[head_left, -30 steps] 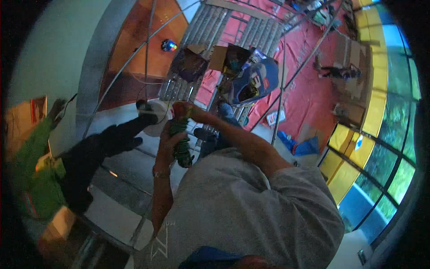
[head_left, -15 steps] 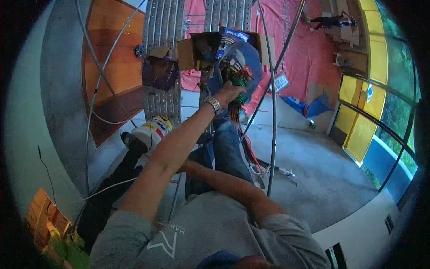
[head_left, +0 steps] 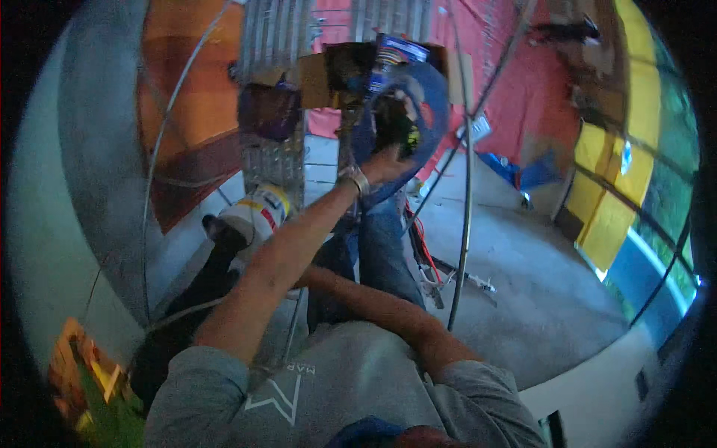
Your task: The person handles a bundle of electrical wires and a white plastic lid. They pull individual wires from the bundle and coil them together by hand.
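Note:
My left hand [head_left: 385, 169], with a metal watch [head_left: 355, 178] on its wrist, reaches to the near rim of a round blue bag-like container [head_left: 433, 119]. Motion smears the fingers, so their grip is unclear. Dark tangled contents [head_left: 392, 123] show in its mouth, with a small yellow-green patch beside the fingers. My right forearm [head_left: 366, 299] crosses under the left one, whose bulk hides the right hand. The blue container stands above my jeans-covered legs [head_left: 388, 250], against an open cardboard box [head_left: 314, 81].
A printed blue package [head_left: 396, 56] sticks up from the box. Left of it are a dark purple package [head_left: 269, 112] and a white bucket [head_left: 258, 211]. Thin metal scaffold poles [head_left: 467, 224] rise nearby. Perforated metal planks [head_left: 269, 37] run ahead. Another person's dark-clothed arm [head_left: 198, 287] is at left.
The green cord bundle at my left hand no longer shows clearly. That hand has shifted slightly down, and the container's dark mouth faces me more. The whole view has shifted a little.

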Demonstrator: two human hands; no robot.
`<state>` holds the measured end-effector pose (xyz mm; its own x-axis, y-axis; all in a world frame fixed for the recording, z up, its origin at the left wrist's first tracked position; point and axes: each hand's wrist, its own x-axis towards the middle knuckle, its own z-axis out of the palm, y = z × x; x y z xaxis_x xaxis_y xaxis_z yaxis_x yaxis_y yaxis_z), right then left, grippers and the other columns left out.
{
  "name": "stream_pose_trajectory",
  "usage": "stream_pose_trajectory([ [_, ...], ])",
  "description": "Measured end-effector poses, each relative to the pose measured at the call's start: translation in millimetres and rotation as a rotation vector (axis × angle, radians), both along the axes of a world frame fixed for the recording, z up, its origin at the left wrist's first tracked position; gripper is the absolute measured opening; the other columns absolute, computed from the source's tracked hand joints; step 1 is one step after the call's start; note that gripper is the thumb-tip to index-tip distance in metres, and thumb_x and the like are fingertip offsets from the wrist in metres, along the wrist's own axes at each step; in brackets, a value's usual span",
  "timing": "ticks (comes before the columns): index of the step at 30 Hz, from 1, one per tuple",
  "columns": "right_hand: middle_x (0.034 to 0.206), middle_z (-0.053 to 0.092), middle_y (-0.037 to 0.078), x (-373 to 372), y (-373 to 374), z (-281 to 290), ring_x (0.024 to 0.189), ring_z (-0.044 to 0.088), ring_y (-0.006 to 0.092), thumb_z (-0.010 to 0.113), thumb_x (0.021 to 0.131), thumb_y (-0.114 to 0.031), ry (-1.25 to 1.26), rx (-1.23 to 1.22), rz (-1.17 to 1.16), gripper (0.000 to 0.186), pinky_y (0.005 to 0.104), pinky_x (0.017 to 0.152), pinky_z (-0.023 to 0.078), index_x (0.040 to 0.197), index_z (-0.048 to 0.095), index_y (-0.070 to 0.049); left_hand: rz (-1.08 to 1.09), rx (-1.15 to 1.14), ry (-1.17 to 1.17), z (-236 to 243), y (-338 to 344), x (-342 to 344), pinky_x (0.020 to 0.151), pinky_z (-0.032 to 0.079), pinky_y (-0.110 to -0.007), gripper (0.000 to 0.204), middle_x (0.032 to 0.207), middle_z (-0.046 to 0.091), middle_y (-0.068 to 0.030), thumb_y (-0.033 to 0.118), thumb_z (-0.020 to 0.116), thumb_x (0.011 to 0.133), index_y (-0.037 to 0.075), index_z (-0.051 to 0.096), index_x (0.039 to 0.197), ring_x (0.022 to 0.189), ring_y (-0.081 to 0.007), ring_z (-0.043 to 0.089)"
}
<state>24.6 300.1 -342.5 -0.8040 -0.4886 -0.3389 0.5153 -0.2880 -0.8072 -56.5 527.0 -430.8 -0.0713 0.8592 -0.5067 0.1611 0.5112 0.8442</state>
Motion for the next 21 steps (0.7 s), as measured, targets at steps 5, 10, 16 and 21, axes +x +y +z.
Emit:
stream_pose_trajectory([
  [5, 0.124, 0.06, 0.016, 1.4, 6.0, -28.4, 0.111, 0.058, 0.0308, 0.059, 0.098, -0.03, 0.042, -0.027, -0.218, 0.036, 0.0449, 0.093, 0.044, 0.124, 0.06, -0.006, 0.305, -0.007, 0.042, 185.8, -91.5, -35.0, 0.099, 0.048, -0.043, 0.053, 0.126, 0.06, -0.0276, 0.036, 0.058, 0.097, 0.0, 0.052, 0.135, 0.115, -0.0357, 0.062],
  [10, 0.106, 0.066, 0.017, -50.8, 61.1, 40.9, 0.09, 0.066, 0.0256, 0.053, 0.1, -0.024, 0.326, 0.604, -0.111, 0.027, 0.0389, 0.074, 0.052, 0.115, 0.063, -0.003, 0.549, -0.042, 1.168, 289.2, -267.5, -61.6, 0.077, 0.053, -0.05, 0.038, 0.096, 0.067, -0.0223, 0.03, 0.057, 0.098, 0.003, 0.057, 0.125, 0.093, -0.0397, 0.065],
  [16, 0.072, 0.06, 0.01, -86.8, 78.6, 121.4, 0.067, 0.059, 0.021, 0.044, 0.101, -0.022, 0.369, 0.397, -0.23, 0.029, 0.0395, 0.061, 0.047, 0.098, 0.06, 0.002, 0.222, -0.436, 0.886, 329.8, -348.6, -29.6, 0.057, 0.048, -0.044, 0.027, 0.072, 0.062, -0.0105, 0.03, 0.055, 0.099, 0.005, 0.061, 0.091, 0.067, -0.0285, 0.064],
  [21, 0.085, 0.062, 0.011, -80.8, 84.1, 118.2, 0.08, 0.06, 0.0198, 0.047, 0.102, -0.027, 0.564, 0.546, -0.778, 0.029, 0.0354, 0.071, 0.047, 0.1, 0.062, -0.001, 0.479, -0.332, 0.921, 370.4, -360.7, -14.6, 0.057, 0.048, -0.046, 0.025, 0.071, 0.061, -0.0134, 0.029, 0.052, 0.1, 0.007, 0.059, 0.09, 0.064, -0.0333, 0.063],
])
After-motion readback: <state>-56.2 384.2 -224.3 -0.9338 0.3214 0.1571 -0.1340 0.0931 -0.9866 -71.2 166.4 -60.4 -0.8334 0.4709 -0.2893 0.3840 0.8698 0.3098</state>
